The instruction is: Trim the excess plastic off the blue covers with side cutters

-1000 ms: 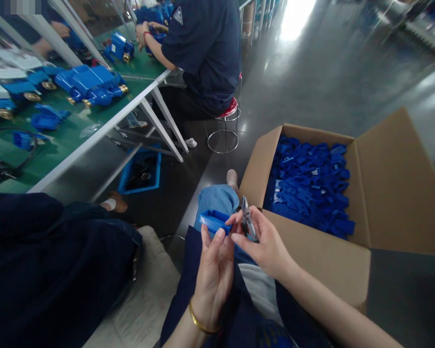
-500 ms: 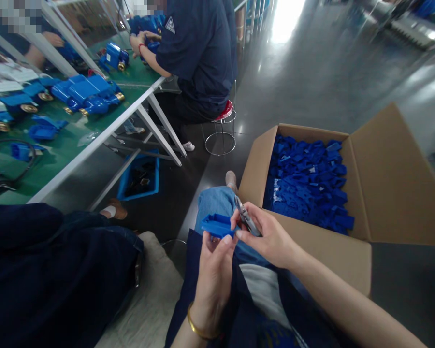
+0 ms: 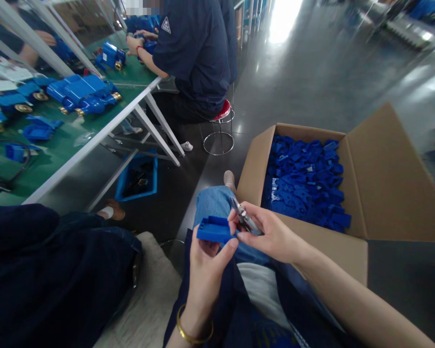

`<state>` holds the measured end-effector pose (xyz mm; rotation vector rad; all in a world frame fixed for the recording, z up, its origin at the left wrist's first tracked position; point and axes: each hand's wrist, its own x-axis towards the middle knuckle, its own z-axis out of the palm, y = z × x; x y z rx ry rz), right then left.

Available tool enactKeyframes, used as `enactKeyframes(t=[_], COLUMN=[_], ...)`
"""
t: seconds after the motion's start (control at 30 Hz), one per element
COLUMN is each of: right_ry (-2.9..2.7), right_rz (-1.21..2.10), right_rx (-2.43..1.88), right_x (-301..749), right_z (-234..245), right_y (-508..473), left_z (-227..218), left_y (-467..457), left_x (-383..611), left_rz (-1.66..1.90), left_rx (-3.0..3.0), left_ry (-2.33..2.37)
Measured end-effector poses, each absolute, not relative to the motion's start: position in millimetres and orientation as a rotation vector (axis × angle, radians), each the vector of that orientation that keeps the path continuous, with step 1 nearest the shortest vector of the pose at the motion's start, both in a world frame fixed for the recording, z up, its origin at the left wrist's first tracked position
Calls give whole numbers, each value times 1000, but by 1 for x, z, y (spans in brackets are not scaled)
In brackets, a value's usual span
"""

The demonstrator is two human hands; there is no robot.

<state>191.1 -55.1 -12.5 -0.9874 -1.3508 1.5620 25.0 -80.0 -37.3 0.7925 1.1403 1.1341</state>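
Observation:
My left hand (image 3: 206,268) is closed on a small blue plastic part (image 3: 214,229), held above my lap with its flat side up. My right hand (image 3: 271,234) grips small metal cutters (image 3: 243,218); their tips point up and left, close to the part's right end, and the thumb touches the part. Just to the right stands an open cardboard box (image 3: 326,251) holding several similar blue plastic parts (image 3: 304,181).
A green-topped workbench (image 3: 58,150) at left carries blue devices with brass fittings (image 3: 83,94). A person in dark clothes sits on a red stool (image 3: 223,118) at its far end. A blue bin (image 3: 137,176) lies under the bench. Another person's dark-trousered leg (image 3: 58,270) is at my left.
The blue part has turned flatter in my left hand and shifted slightly left. The cutters tilted from upright to pointing up-left. The view drifted a little.

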Motion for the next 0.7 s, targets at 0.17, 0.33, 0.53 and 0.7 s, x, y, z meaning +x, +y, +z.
enactKeyframes(t=[0.17, 0.33, 0.53, 0.7], right_ry=[-1459, -1734, -1956, -2018], right_rz=[1295, 1114, 957, 988], right_rx=[-1223, -1491, -1577, -1630], right_x=[214, 241, 247, 245], right_z=[-3, 14, 22, 22], right_y=[-52, -54, -55, -54], left_z=[-37, -33, -30, -29], left_y=[-78, -74, -73, -73], left_x=[25, 29, 30, 30], left_rz=[1158, 1173, 1145, 1140], left_rx=[804, 658, 529, 524], left_ry=[1171, 1116, 1074, 1093])
